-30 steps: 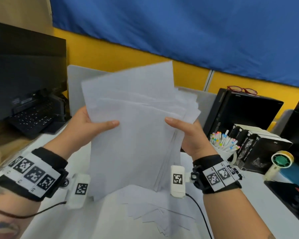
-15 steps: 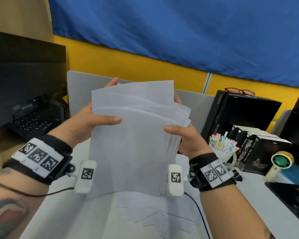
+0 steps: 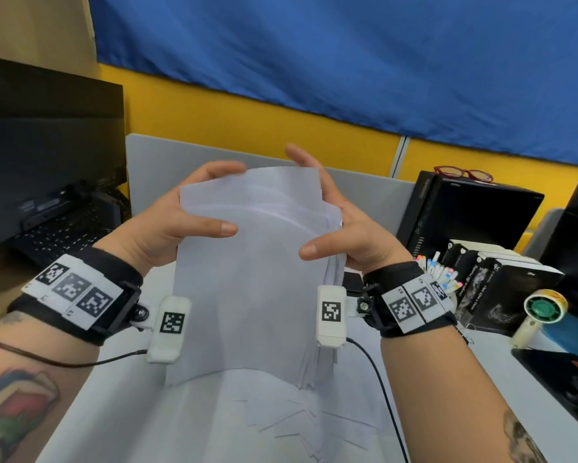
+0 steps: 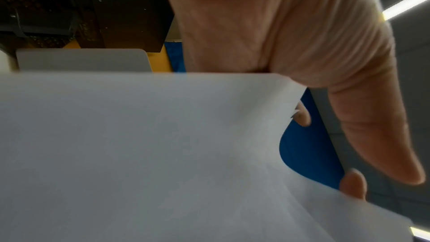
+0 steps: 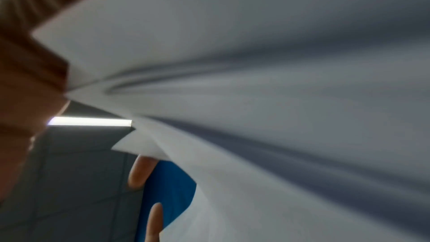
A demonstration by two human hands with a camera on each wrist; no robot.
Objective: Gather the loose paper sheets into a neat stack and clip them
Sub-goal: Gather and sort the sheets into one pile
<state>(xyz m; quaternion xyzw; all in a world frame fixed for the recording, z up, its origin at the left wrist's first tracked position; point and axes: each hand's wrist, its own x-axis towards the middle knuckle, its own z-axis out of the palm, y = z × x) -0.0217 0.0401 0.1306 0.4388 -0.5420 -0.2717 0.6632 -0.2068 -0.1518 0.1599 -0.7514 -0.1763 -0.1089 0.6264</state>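
Both hands are holding a sheaf of thin white paper sheets (image 3: pixel 254 279) upright over the middle of the pale grey bench (image 3: pixel 114 412), its bottom edge reaching down to the bench top. The left hand (image 3: pixel 167 225) is gripping the sheaf's upper left edge, thumb lying flat across the front sheet and fingers (image 3: pixel 214 170) curling over the top from behind. The right hand (image 3: pixel 351 225) is clasping the upper right edge the same way, thumb on the front, fingers rising behind the top corner. The sheets are smooth, matt and limp; the front one is bowing slightly outward, and along the right side the edges are fanning unevenly, so the sheaf is not squared. From the right wrist view the paper (image 5: pixel 279 80) is showing as several curved layers splaying apart. In the left wrist view the front sheet (image 4: pixel 139 154) is filling the lower frame, with the thumb (image 4: pixel 372 135) pressing down beside its corner. More loose sheets (image 3: pixel 280 426) are lying flat and overlapping, corners jutting out, on the near middle of the bench. By the right edge a white cup of coloured pens (image 3: pixel 439 275) is standing beside glossy black boxes (image 3: pixel 501 289) and a small round fan (image 3: pixel 544 309).
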